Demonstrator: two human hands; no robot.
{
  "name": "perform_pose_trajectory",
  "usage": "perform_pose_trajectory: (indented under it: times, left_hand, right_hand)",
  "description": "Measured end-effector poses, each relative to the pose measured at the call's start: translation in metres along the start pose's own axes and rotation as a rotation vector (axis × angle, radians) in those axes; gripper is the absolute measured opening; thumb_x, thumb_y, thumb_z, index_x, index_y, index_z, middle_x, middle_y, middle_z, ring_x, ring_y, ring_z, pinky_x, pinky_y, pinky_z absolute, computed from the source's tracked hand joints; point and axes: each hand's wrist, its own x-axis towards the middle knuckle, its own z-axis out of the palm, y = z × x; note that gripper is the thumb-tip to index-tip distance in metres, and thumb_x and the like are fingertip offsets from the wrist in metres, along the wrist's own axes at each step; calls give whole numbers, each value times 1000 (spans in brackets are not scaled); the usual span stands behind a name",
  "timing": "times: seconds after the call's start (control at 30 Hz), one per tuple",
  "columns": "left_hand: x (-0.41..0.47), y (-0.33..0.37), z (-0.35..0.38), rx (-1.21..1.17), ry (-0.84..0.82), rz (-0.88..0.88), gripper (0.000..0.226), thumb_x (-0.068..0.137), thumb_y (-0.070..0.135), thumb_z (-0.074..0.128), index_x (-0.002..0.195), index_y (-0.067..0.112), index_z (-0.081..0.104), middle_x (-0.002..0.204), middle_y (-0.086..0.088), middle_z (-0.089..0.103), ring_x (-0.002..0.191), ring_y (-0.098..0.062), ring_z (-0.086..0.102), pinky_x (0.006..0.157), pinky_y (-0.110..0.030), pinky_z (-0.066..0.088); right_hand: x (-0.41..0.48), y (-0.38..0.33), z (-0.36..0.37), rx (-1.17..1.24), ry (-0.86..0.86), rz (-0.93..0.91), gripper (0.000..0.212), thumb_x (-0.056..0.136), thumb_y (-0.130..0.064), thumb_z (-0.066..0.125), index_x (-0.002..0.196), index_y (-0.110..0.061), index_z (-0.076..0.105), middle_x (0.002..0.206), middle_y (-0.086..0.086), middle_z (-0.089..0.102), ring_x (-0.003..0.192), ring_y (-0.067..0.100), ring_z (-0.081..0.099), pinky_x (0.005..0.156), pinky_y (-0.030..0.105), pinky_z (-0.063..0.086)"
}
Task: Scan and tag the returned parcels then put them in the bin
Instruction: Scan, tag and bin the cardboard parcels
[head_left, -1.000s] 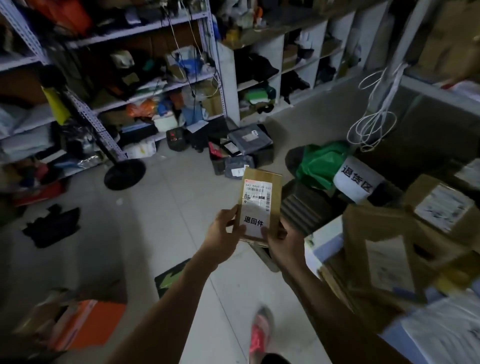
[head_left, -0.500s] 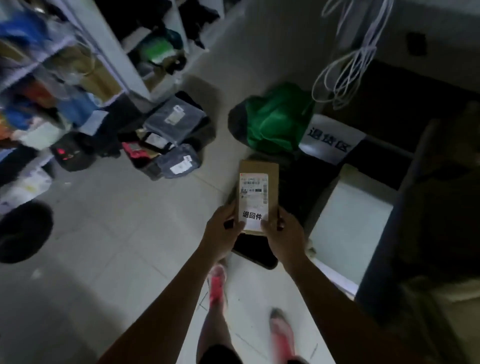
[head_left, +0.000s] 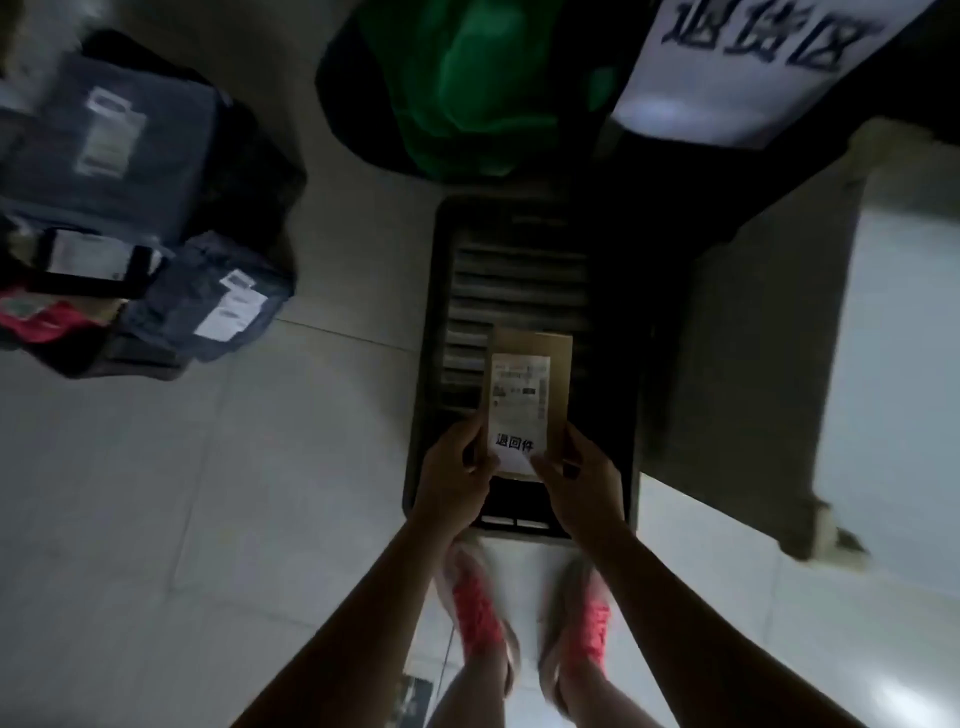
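Note:
A small brown cardboard parcel carries a white shipping label and a white tag with black characters at its near end. My left hand grips its near left edge and my right hand grips its near right edge. I hold the parcel directly over a black slatted plastic bin that stands on the floor in front of my feet. The bin's slatted bottom shows beyond the parcel.
A green bag lies beyond the bin, beside a white sign with black characters. Grey bagged parcels are piled in crates at the left. A pale table stands to the right. My feet in pink shoes stand on pale floor tiles.
I have stepped forward and the view has tilted down. The parcel, still in both hands, has moved from in front of the bin to directly above its opening.

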Motion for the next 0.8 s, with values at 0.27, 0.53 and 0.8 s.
perform_pose_trajectory:
  times: [0.27,0.53,0.8]
  left_hand:
    - [106,-153,86,-85,-45,-146,49,91,5,70,136,21,60,106,20,66,99,3,64,75,-6,51]
    - [139,-220,121,-215,-61,-231,61,82,-16,70,121,31,64,119,8,69,117,-9,64,91,-26,57]
    - [100,-113,51,325,-58,42,55,92,16,70,144,24,52,138,8,59,122,10,49,87,4,34]
  right_hand:
    - [106,141,84,-106,3,116,43,83,-28,83,123,-25,70,109,-9,74,93,11,70,78,33,60]
    - [131,185,114,-267,34,149,42,79,-24,85,118,-20,71,103,-4,75,85,11,66,72,27,56]
    - [99,83,61,-298,32,55,26,97,-16,60,121,-21,67,116,2,71,100,21,70,80,39,60]
